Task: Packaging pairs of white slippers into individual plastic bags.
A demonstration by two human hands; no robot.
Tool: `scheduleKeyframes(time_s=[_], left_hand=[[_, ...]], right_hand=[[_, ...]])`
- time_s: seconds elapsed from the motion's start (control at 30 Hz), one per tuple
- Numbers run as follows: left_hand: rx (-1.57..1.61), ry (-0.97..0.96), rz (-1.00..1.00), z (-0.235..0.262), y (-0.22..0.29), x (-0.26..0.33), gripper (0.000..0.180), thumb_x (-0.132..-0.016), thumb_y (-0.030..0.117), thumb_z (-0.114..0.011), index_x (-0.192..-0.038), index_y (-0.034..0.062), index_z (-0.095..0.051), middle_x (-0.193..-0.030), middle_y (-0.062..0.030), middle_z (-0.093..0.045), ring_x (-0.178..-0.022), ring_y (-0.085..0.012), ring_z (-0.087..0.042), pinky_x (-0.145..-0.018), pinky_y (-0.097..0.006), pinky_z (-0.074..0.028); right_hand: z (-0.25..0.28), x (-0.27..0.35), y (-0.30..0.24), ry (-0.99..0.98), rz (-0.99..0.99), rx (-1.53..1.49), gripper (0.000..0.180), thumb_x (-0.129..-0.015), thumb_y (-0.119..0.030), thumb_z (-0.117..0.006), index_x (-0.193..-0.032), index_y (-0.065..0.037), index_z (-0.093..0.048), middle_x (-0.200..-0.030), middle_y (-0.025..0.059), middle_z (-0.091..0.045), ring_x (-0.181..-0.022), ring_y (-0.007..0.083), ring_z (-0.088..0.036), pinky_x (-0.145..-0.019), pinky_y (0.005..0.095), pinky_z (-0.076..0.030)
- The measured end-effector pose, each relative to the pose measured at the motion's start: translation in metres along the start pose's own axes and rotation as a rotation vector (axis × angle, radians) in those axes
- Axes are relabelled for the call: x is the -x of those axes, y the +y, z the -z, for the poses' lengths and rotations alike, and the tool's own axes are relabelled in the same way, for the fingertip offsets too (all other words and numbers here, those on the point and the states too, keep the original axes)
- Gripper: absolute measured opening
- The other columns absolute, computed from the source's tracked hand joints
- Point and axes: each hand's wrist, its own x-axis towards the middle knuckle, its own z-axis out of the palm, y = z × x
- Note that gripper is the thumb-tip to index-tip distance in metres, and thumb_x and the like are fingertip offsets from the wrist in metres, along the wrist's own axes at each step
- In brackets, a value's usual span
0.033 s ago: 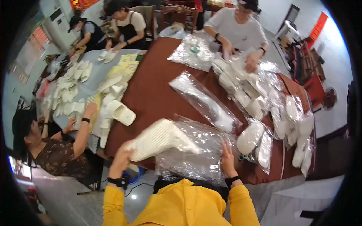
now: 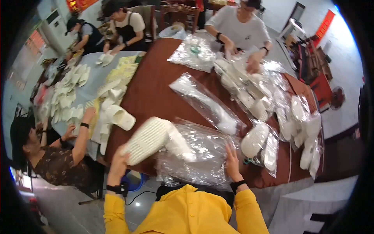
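My left hand (image 2: 118, 163) grips a cream slipper (image 2: 147, 141) by one end, its ribbed face turned up. A second slipper (image 2: 181, 145) sits against its right side, blurred, partly over a clear plastic bag (image 2: 202, 158). That bag lies along the table's near edge. My right hand (image 2: 232, 163) rests at the bag's right side, fingers stretched and the thumb along the film; whether it pinches the film is hard to see. Just right of it lies a bagged pair of slippers (image 2: 259, 146).
Bagged slippers (image 2: 257, 89) pile up at the right, where a person in white (image 2: 241, 31) works. A long bagged item (image 2: 210, 103) crosses the brown tablecloth (image 2: 150, 89). Loose slippers (image 2: 117, 113) line its left edge. Another person (image 2: 58, 156) handles slippers at the grey table (image 2: 97, 74).
The slippers in my left hand have shifted slightly left and tilted more upright. The whole view has moved a little; my right hand stays by the bag.
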Motion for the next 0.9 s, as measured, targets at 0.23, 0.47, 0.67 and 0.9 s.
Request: scheduleKeyframes(time_s=[0.23, 0.47, 0.67, 0.9], left_hand=[[-0.943, 0.635, -0.179, 0.026, 0.001, -0.009, 0.067, -0.093, 0.005, -0.058, -0.152, 0.0025, -0.027, -0.153, -0.0177, -0.034, -0.142, -0.0346, -0.03, -0.116, -0.044, -0.025], [-1.04, -0.457, -0.69, -0.177, 0.027, 0.013, 0.027, -0.093, 0.002, -0.054, -0.118, 0.0037, -0.063, -0.125, -0.0154, -0.061, -0.119, -0.0323, -0.056, -0.103, -0.042, -0.043], [-1.529, -0.838, -0.8, -0.216, -0.05, 0.0, 0.053, -0.086, 0.032, -0.068, -0.136, 0.0192, -0.054, -0.147, -0.0123, -0.043, -0.14, -0.0377, -0.032, -0.113, -0.06, -0.023], [-1.616, -0.905, -0.517, -0.198, -0.082, -0.023, 0.106, -0.061, 0.067, -0.077, -0.152, 0.0374, -0.031, -0.16, -0.0173, -0.021, -0.146, -0.0459, -0.015, -0.113, -0.07, -0.006]], right_hand=[[0.005, 0.006, -0.001, -0.022, -0.041, -0.078, 0.072, -0.082, 0.01, -0.049, -0.149, -0.015, -0.04, -0.155, 0.0179, -0.032, -0.137, 0.0403, -0.039, -0.104, 0.0424, -0.043], [0.021, 0.013, 0.001, -0.076, -0.123, -0.313, 0.079, -0.077, 0.013, -0.048, -0.151, -0.015, -0.039, -0.156, 0.013, -0.035, -0.102, 0.0208, -0.061, -0.074, 0.0248, -0.051], [0.058, 0.005, 0.008, -0.199, -0.103, -0.286, 0.086, -0.074, 0.008, -0.056, -0.153, -0.016, -0.033, -0.15, 0.0202, -0.037, -0.118, 0.0289, -0.053, -0.096, 0.0346, -0.047], [0.076, 0.028, -0.067, -0.209, 0.015, 0.411, 0.109, -0.065, -0.041, -0.086, -0.155, -0.03, -0.026, -0.161, 0.0209, -0.011, -0.149, 0.0404, -0.011, -0.116, 0.0622, -0.017]])
